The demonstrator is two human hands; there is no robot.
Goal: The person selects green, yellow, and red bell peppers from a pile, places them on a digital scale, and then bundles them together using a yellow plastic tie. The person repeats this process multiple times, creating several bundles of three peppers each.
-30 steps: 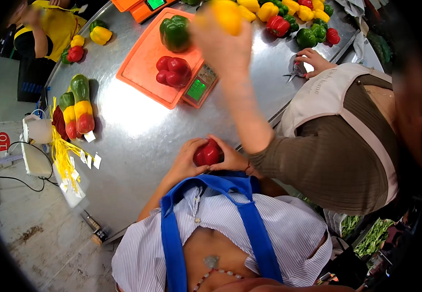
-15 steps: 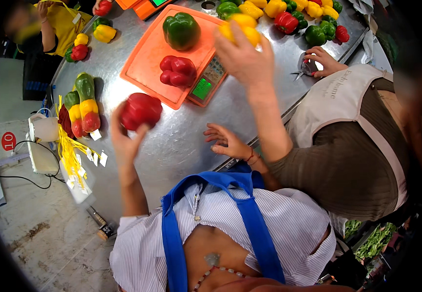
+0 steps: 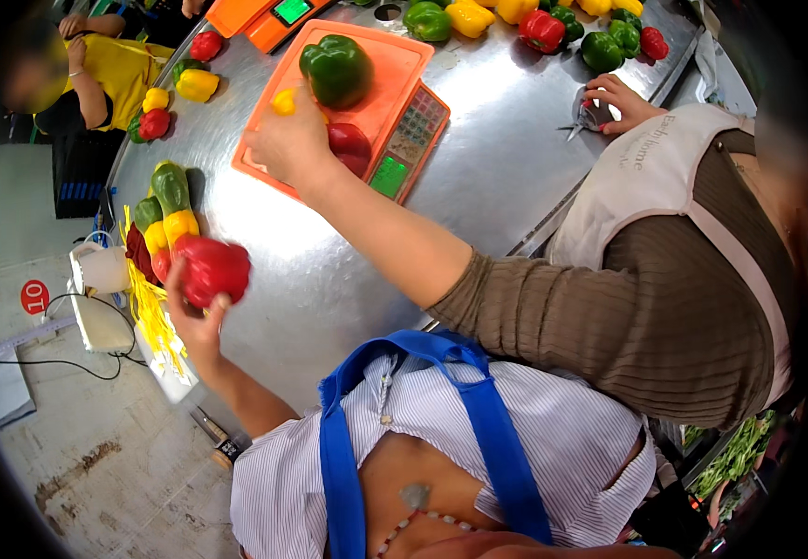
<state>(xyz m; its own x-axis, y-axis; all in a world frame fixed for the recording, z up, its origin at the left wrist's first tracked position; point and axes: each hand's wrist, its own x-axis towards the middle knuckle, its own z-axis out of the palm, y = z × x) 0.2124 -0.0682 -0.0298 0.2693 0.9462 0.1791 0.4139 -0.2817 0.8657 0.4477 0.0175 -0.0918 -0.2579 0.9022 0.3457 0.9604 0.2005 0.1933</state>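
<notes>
My left hand (image 3: 197, 321) grips a large red bell pepper (image 3: 216, 270), lifted in front of stacked green, yellow and red peppers (image 3: 173, 191) at the left. My right hand does not show; a co-worker's arm in a brown sleeve (image 3: 534, 331) crosses there. That co-worker's hand (image 3: 297, 144) is over an orange weighing scale (image 3: 395, 61), holding a yellow pepper (image 3: 284, 102). On the scale's tray lie a green bell pepper (image 3: 336, 71) and a red pepper (image 3: 350, 144), the latter partly hidden by the hand.
The co-worker's other hand (image 3: 620, 101) rests by scissors (image 3: 579, 121). More peppers (image 3: 541, 32) line the far side of the metal table (image 3: 488, 154). Yellow tagged ties (image 3: 150, 312) hang at the left edge. A second orange scale (image 3: 269, 28) stands behind, near a person in yellow (image 3: 123, 70).
My left hand has carried the red pepper left and nearer, toward the stacked peppers. The co-worker's hand has brought the yellow pepper over the scale. My right hand has passed out of sight.
</notes>
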